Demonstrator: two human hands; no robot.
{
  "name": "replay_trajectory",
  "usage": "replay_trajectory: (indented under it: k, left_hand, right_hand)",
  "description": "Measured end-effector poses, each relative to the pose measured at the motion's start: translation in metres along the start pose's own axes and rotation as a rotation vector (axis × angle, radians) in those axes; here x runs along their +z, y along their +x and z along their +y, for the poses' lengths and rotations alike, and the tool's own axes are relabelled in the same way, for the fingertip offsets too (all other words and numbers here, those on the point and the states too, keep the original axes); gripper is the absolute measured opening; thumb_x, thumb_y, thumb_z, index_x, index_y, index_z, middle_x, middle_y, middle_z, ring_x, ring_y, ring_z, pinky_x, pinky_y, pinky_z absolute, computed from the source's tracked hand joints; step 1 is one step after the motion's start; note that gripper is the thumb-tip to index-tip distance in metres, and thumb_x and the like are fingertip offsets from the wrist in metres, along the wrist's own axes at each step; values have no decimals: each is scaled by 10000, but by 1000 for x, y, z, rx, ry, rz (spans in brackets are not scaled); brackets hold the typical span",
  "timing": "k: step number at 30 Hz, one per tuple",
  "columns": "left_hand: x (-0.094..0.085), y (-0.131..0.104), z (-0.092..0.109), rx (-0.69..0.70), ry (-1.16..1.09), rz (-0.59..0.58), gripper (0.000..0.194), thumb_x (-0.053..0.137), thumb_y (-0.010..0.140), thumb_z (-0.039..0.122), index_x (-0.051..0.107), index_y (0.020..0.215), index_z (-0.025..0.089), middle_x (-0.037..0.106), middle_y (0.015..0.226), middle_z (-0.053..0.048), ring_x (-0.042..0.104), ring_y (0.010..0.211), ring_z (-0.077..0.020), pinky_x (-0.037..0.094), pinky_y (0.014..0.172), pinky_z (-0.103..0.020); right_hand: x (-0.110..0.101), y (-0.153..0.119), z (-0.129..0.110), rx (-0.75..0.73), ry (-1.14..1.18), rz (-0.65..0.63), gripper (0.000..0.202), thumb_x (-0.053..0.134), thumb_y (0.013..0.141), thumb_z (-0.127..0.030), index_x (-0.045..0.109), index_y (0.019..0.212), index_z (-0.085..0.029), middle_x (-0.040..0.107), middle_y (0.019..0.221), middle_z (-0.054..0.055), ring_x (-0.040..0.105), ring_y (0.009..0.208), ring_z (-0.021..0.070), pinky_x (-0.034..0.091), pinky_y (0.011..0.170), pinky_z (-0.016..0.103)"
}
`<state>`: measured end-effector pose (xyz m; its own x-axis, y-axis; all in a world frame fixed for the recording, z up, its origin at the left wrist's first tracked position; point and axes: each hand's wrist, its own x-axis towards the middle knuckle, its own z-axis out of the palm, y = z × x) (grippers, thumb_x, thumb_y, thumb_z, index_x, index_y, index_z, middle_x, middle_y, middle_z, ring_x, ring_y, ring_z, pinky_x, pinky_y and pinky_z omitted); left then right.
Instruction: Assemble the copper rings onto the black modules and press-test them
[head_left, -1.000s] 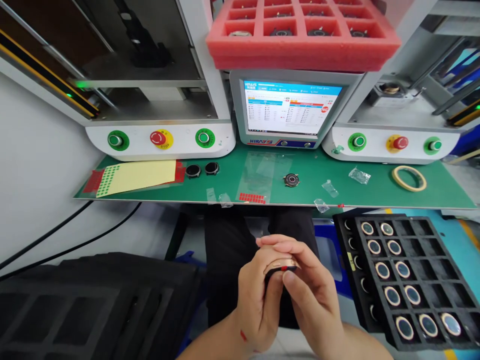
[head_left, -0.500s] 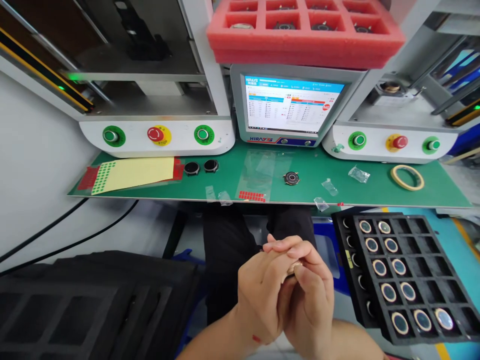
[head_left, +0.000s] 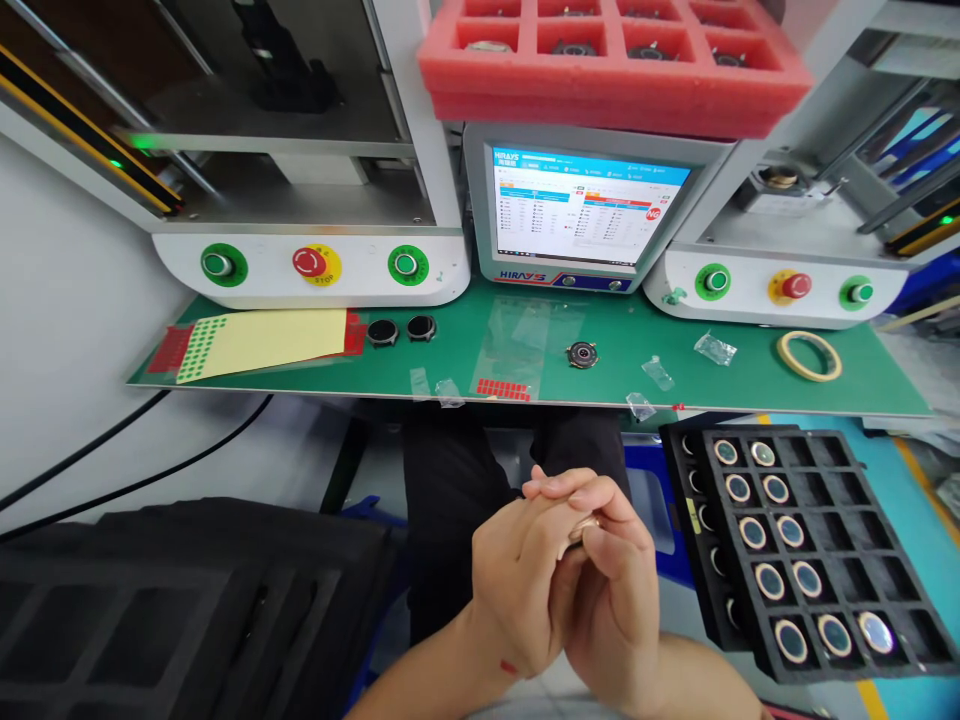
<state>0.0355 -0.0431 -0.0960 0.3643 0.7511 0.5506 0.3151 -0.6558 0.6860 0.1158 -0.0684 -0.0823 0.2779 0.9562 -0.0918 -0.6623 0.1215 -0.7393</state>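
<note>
Above my lap, my left hand [head_left: 514,585] and my right hand [head_left: 619,585] are pressed together, fingers wrapped over one another. Between them shows the gold-coloured edge of a watch case [head_left: 582,530]; the fingers hide most of it. A small red mark sits on my left wrist. Ahead on the green bench lies a watch case with its round sensor back up [head_left: 582,354]. Farther left are a dark-faced watch case [head_left: 383,333] and a similar watch case [head_left: 421,328].
A black foam tray [head_left: 825,490] with several round watch parts is at right. Black trays [head_left: 187,600] are stacked at left. On the bench [head_left: 360,372] lie a tape roll [head_left: 809,356], sticker sheets and film scraps. A red foam tray [head_left: 615,100] sits atop the monitor [head_left: 585,210].
Both hands stay closed around the watch case, with only a slight shift of the fingers. The whole view has moved a little; the bench things lie as before.
</note>
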Motion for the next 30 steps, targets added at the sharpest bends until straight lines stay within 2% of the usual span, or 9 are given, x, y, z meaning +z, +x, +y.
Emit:
replay_trajectory:
  k: [4,7,9,13,16,18,21,25,30]
  left_hand:
    - [0,1,-2,79,38,85,231,366,972,229,568,1053,154,724,831,-91,690,681,-181,534,617,-270]
    - [1,1,-1,81,-166,79,218,402,961,220,571,1082,154,706,852,-88,681,725,-180,527,648,-261]
    - [0,1,3,-98,-509,57,196,411,976,227,591,1035,177,683,858,-62,647,710,-146,509,643,-228]
    - [-5,4,15,-629,-1307,-59,287,431,991,327,615,848,160,612,735,-28,490,558,-84,409,512,-164]
    - [-7,4,20,-805,-1628,-121,284,508,949,368,627,847,132,587,673,-31,481,541,-84,410,523,-162]
    - [-6,3,21,-873,-1732,-142,288,556,917,396,632,851,126,593,666,-37,519,554,-95,431,545,-170]
    - [-5,1,23,-935,-1784,-160,338,604,884,454,639,828,122,601,655,-40,543,555,-99,417,530,-165]
    - [-5,3,27,-970,-1769,-178,408,643,865,496,623,720,115,547,571,-16,520,535,-86,377,505,-157]
    - [0,3,28,-1101,-1767,-209,403,694,823,521,658,823,119,599,615,-18,489,480,-61,329,455,-153]
  right_hand:
    - [-2,0,-1,35,39,-28,90,644,861,-261,733,858,-275,711,942,-46,697,999,123,515,972,211]
    - [-8,-3,-6,0,-51,-92,99,625,900,-284,719,929,-282,701,1024,-27,681,1060,137,523,963,214]
    - [-12,-6,-10,-37,-179,-166,146,600,927,-296,681,1047,-292,676,1133,6,664,1093,146,540,935,225]
    - [-21,-8,-17,-265,-539,-274,430,678,863,-282,523,1263,-276,582,1287,87,587,1206,219,523,993,332]
    - [-28,-3,-23,-448,-688,-398,588,731,796,-220,456,1316,-239,570,1283,127,588,1201,278,535,986,426]
    - [-32,2,-26,-563,-719,-456,648,765,757,-190,462,1330,-217,604,1244,134,619,1161,291,572,937,436]
    - [-35,6,-29,-669,-751,-454,653,816,728,-208,514,1307,-215,693,1108,111,692,1036,284,602,906,456]
    - [-41,10,-26,-717,-690,-461,633,829,733,-266,542,1294,-207,735,1061,108,725,954,269,597,931,472]
    - [-50,17,-17,-692,-577,-504,604,824,738,-346,562,1265,-212,725,1008,80,721,899,228,606,917,429]
